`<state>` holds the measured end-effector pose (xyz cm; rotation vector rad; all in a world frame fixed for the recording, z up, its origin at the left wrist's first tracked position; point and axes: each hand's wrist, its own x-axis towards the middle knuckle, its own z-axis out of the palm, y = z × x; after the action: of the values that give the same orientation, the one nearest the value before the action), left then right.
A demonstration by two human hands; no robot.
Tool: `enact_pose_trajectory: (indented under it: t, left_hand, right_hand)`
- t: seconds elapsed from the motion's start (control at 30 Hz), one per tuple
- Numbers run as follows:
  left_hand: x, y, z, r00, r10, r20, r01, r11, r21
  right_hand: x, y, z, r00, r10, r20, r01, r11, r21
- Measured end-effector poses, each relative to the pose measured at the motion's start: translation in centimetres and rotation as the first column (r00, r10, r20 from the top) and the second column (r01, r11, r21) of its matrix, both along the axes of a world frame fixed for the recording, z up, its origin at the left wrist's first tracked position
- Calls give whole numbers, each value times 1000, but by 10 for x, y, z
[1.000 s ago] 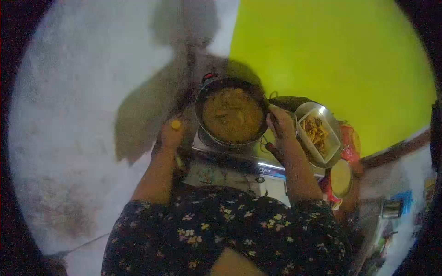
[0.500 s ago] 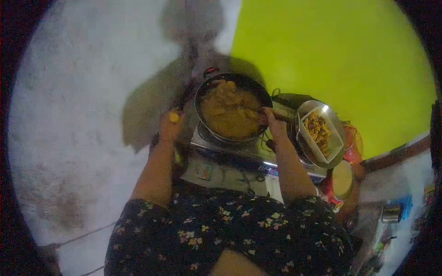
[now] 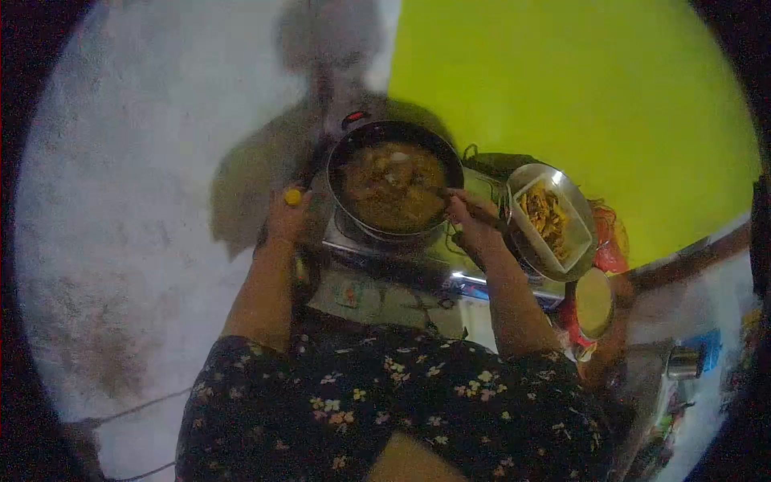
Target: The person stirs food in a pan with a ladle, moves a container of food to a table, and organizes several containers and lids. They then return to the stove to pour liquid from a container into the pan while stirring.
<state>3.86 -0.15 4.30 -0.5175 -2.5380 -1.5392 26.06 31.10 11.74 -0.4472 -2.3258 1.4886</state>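
Note:
A round dark pan (image 3: 393, 181) full of brownish food in liquid stands on the stove (image 3: 418, 255). My right hand (image 3: 472, 221) is closed around the handle of a wooden utensil (image 3: 483, 215), whose far end reaches into the food at the pan's right side. Left of the pan is my left hand (image 3: 291, 215), with a small yellow object (image 3: 292, 197) at its top. Its fingers are too dark and blurred to make out, and so is anything else in them.
A metal bowl (image 3: 522, 175) holding a white tray (image 3: 580, 251) of fried pieces sits right of the pan. Beyond it lie a red packet (image 3: 612, 245) and a round pale lid (image 3: 594, 303). Walls stand behind. A metal pot (image 3: 685, 363) is at lower right.
The view has shifted slightly, moving the pan and bowl left in the frame. The food surface looks different, with more liquid showing. My right hand still grips the utensil, its wrist lower.

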Motion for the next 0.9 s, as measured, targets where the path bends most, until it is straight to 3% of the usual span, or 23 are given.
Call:
enact_pose_trajectory:
  t: [0.07,0.13,0.17,0.2,0.27,0.33,0.4,0.47,0.5,0.57,0.6,0.67,0.73,0.83,0.9]
  left_hand:
    - [-8,1,-10,1000,-1,-12,1,1000,2]
    - [-19,-3,-23,999,10,-51,-17,991,-131]
    - [-24,-4,-28,997,14,-72,-28,980,-196]
    - [-23,-4,-27,999,4,-44,-10,989,-146]
    - [-23,-1,-25,1000,-23,14,23,999,-43]
    - [-32,0,-41,1000,-12,13,13,998,-58]
    - [-38,-2,-50,1000,-10,29,12,997,-74]
    - [-41,-3,-51,998,-19,63,25,995,-92]
    - [-35,-2,-42,998,-34,52,36,999,-33]
    - [-17,1,-21,998,-60,30,57,995,83]
    - [-25,0,-33,999,-30,31,28,998,60]
    - [-44,-3,-64,999,8,52,-10,999,34]
    - [-49,-4,-70,994,-4,107,-2,998,55]
    - [-48,-2,-61,987,-35,158,26,998,58]
    - [-42,0,-53,985,-42,170,28,996,83]
  right_hand:
    - [12,-9,10,999,36,-36,-32,994,106]
    - [13,-17,11,945,146,-293,-40,940,339]
    - [13,-13,4,950,150,-273,-74,960,270]
    - [10,-11,-2,955,157,-252,-107,974,198]
    - [12,-4,-11,960,179,-217,-108,947,304]
    - [14,-5,-1,962,204,-182,-47,778,627]
    - [21,-9,12,963,209,-170,-120,897,426]
    - [24,-9,28,992,111,-56,-115,991,-71]
    - [22,-6,39,995,57,83,-15,900,-436]
    - [22,1,37,990,-15,139,73,902,-425]
    - [24,4,23,999,-47,25,48,997,-60]
    - [25,1,19,990,-16,-139,63,940,337]
    - [28,-8,36,974,15,-228,75,921,382]
    - [30,-7,42,996,16,-82,24,884,467]
    - [29,-7,39,995,60,-78,-24,918,397]
